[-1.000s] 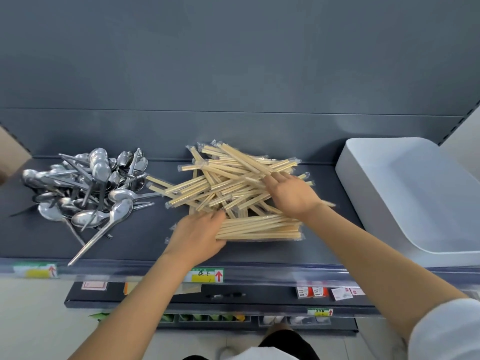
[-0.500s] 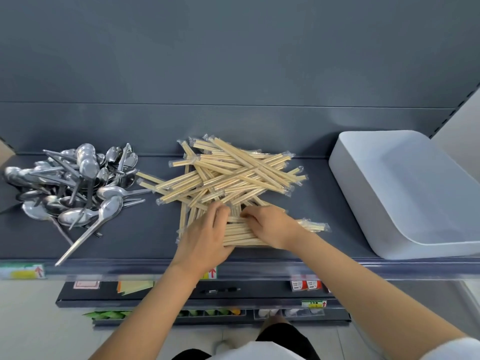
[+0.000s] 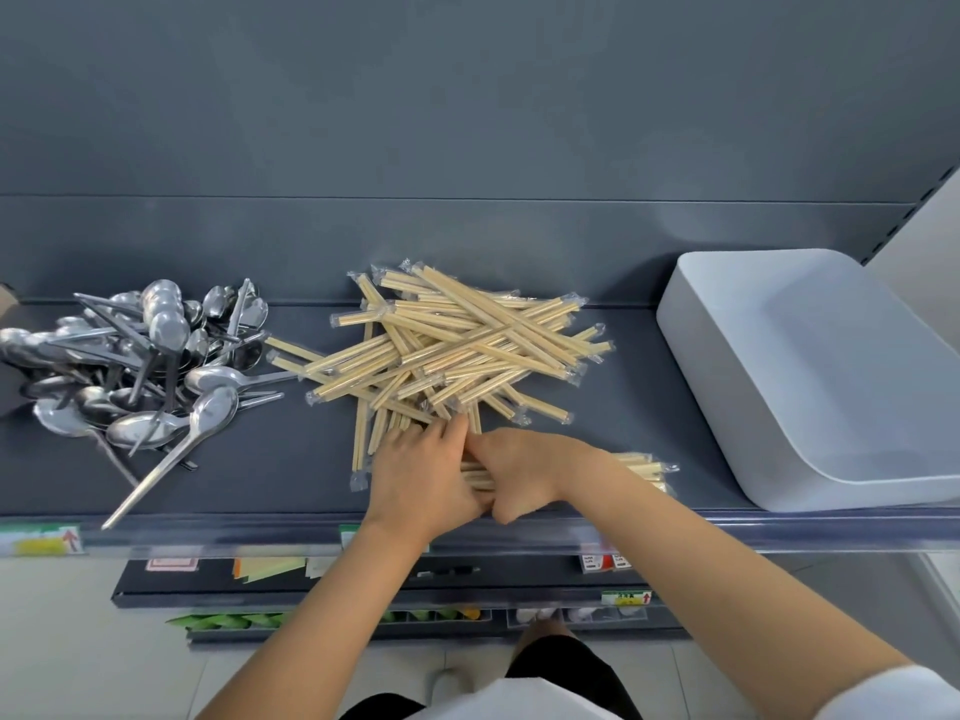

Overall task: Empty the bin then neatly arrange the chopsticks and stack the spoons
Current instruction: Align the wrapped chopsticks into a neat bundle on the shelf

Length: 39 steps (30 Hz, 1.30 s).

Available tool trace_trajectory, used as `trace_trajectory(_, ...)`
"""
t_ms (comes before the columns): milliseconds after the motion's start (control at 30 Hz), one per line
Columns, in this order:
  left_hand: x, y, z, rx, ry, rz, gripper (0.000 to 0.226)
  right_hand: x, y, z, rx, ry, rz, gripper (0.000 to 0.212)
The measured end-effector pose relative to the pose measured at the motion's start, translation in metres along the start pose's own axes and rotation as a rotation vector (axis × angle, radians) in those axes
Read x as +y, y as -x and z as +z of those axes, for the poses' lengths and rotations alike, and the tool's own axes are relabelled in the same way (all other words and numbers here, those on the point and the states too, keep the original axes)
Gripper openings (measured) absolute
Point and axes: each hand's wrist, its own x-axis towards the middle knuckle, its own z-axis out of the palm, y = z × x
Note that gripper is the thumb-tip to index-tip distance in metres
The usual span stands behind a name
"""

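A loose pile of wrapped wooden chopsticks (image 3: 457, 350) lies criss-crossed in the middle of the dark shelf. Nearer the front edge lies a straightened bundle of chopsticks (image 3: 641, 467), its right end sticking out past my wrist. My right hand (image 3: 519, 472) grips this bundle with curled fingers and the thumb below. My left hand (image 3: 421, 472) lies flat over the bundle's left end, its fingertips meeting the right hand's. A heap of metal spoons (image 3: 145, 361) sits at the left. The white bin (image 3: 810, 376) lies overturned at the right.
The shelf's front lip (image 3: 208, 532) carries price labels. Lower shelves (image 3: 311, 589) with small packets show beneath. A grey back panel (image 3: 467, 148) closes the shelf behind. One long spoon handle (image 3: 150, 485) reaches almost to the front edge.
My right hand has drawn back from the loose pile to the front bundle and closed on it. My left hand has slid right along the bundle until both hands meet.
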Motion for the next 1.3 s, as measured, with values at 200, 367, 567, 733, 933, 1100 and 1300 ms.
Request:
trace_trajectory(200,-0.022,-0.008,-0.02,0.099,-0.103,-0.045,0.096,0.016,-0.003,0.002,0.229,0.034,-0.006,0.03)
trace_trajectory(367,-0.037,-0.033,-0.072,0.151,1.233,-0.29,0.088,0.022,0.01,-0.033,0.664,-0.322,-0.042,0.019)
trace_trajectory(567,0.0,-0.065,-0.126,0.282,1.222,0.216,0.106,-0.008,0.007,-0.054,1.094,-0.884,-0.268,0.035)
trace_trajectory(733,0.009,-0.072,-0.123,0.299,0.81,0.362,0.074,-0.008,0.0,-0.037,1.147,-0.928,-0.361,0.048)
trace_trajectory(933,0.011,-0.067,-0.122,0.284,0.963,0.191,0.046,-0.009,-0.01,-0.009,1.001,-1.063,-0.271,0.028)
trace_trajectory(1100,0.007,-0.065,-0.122,0.356,0.739,0.166,0.03,-0.009,-0.014,0.0,0.986,-1.042,-0.237,0.034)
trace_trajectory(1300,-0.03,-0.052,-0.111,0.365,0.707,-0.083,0.012,-0.007,-0.005,-0.009,0.864,-0.336,-0.072,0.021)
